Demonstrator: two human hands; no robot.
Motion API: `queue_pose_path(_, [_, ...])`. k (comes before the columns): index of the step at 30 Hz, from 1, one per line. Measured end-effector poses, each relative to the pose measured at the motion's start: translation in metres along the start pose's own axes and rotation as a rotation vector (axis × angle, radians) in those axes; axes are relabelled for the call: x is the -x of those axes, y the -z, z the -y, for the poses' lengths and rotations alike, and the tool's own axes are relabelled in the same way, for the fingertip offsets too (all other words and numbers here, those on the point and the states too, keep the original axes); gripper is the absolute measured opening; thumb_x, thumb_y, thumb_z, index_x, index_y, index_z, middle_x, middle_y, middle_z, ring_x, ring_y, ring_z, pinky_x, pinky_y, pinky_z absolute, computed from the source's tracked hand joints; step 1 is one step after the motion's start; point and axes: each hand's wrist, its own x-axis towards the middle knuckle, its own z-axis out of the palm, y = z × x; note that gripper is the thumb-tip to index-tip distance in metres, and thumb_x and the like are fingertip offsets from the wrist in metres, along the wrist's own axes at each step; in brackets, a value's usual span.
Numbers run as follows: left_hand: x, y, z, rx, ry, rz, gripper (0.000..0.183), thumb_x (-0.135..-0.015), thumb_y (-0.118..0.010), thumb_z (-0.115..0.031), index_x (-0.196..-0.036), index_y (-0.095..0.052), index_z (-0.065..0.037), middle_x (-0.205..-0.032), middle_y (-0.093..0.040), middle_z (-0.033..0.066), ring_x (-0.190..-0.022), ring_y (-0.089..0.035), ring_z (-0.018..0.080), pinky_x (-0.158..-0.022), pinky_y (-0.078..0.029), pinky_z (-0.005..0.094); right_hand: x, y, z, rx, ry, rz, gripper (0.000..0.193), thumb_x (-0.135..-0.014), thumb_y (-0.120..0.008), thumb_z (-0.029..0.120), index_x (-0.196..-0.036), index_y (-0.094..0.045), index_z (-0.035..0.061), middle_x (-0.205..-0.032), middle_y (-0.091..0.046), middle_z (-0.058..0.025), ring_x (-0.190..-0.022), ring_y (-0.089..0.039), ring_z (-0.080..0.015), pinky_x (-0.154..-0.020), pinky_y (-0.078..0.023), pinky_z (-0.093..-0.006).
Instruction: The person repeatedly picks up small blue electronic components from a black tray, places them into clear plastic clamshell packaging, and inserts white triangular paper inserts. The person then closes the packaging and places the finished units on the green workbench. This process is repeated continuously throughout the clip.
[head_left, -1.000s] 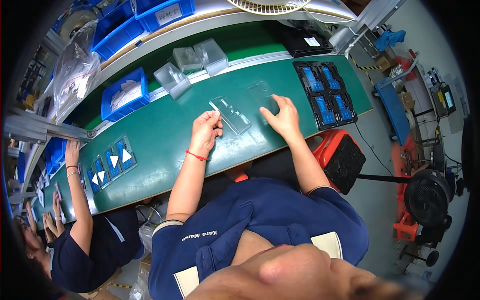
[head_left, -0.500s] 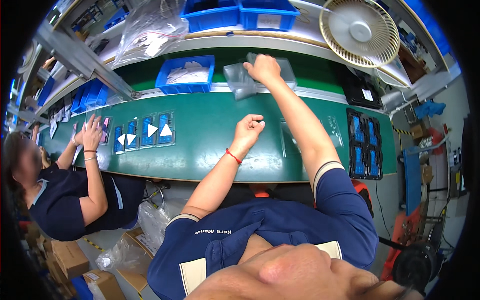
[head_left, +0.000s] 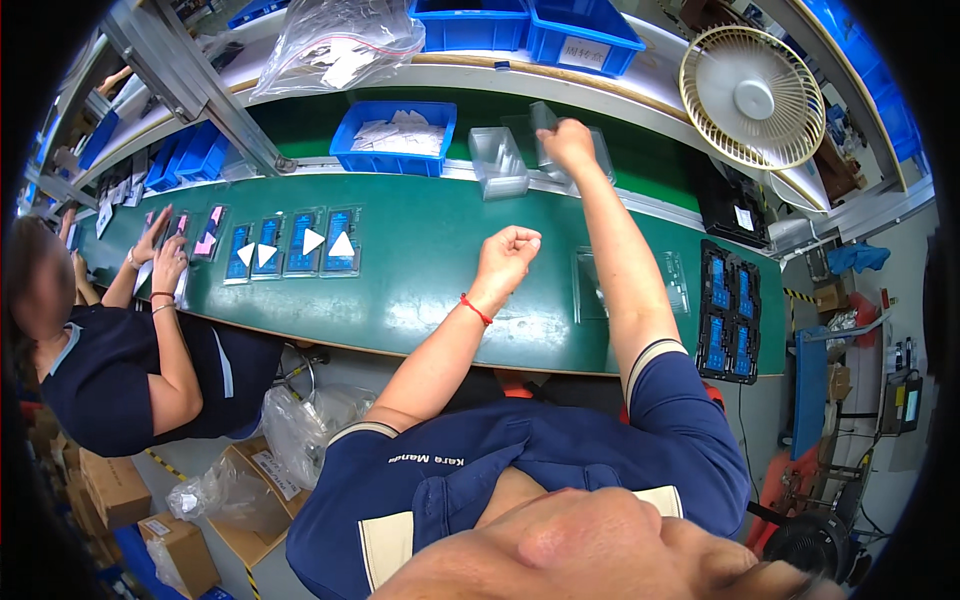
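Observation:
At the back of the green bench, my right hand (head_left: 568, 146) pinches the edge of a clear plastic tray (head_left: 543, 117). Other clear trays lie behind and beside that hand, and a stack of clear trays (head_left: 497, 165) stands just left of it. Above the middle of the bench, my left hand (head_left: 508, 262) is closed, thumb against curled fingers, with nothing showing in it. Under my right forearm lies a clear tray (head_left: 585, 290), partly hidden by the arm. Left of my left hand, several blue panels in clear trays, such as this panel (head_left: 341, 245), bear white triangles.
A blue bin of white slips (head_left: 345, 150) stands at the back. Black trays with blue panels (head_left: 704, 335) lie at the right end. A fan (head_left: 755, 98) and blue bins (head_left: 590, 42) occupy the shelf. At left, a co-worker's hands (head_left: 165, 262) work near pink-marked panels (head_left: 208, 235).
My right hand has shifted slightly among the clear trays and now pinches one that stands up. My left hand's fingers have curled closer together. The whole view has swung a little.

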Motion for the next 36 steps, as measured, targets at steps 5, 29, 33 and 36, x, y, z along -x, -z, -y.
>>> queue_pose_path(5, [-0.002,0.001,-0.008,0.093,-0.112,-0.066,0.019,-0.093,-0.064,-0.014,-0.107,-0.062,-0.002,-0.080,-0.059,-0.0009,-0.062,-0.052,0.0046,-0.045,-0.040,0.0192,0.057,0.020,-0.026,-0.413,0.281,-0.103,0.029,-0.083,-0.072,0.027,-0.075,-0.059,0.0015,-0.068,-0.064,-0.0147,-0.064,-0.062,-0.0278,-0.062,-0.048,-0.0389])
queue_pose_path(29, [-0.011,0.038,-0.004,0.302,-0.009,0.089,0.006,-0.090,-0.067,-0.011,-0.087,-0.064,-0.008,-0.084,-0.064,-0.0008,-0.075,-0.060,0.0099,-0.069,-0.052,0.0284,0.210,0.018,-0.037,-0.498,-0.029,0.155,0.026,-0.082,-0.074,0.022,-0.071,-0.063,0.0008,-0.057,-0.060,-0.0065,-0.050,-0.055,-0.0131,-0.051,-0.045,-0.0304])
queue_pose_path(33, [-0.007,0.044,-0.007,0.279,0.000,0.123,0.006,-0.090,-0.067,-0.011,-0.087,-0.063,-0.008,-0.084,-0.064,0.0005,-0.075,-0.060,0.0109,-0.069,-0.051,0.0284,0.218,0.014,-0.028,-0.306,0.015,0.034,0.032,-0.081,-0.074,0.030,-0.070,-0.064,0.0019,-0.058,-0.062,-0.0119,-0.053,-0.063,-0.0238,-0.053,-0.049,-0.0361])
queue_pose_path(36, [-0.002,0.049,-0.002,0.276,-0.028,0.183,0.006,-0.091,-0.066,-0.010,-0.089,-0.063,-0.006,-0.086,-0.066,0.0033,-0.076,-0.062,0.0127,-0.071,-0.051,0.0296,0.218,0.002,-0.010,-0.614,0.195,-0.033,0.028,-0.084,-0.071,0.027,-0.075,-0.063,0.0018,-0.063,-0.065,-0.0130,-0.057,-0.065,-0.0227,-0.055,-0.050,-0.0351])
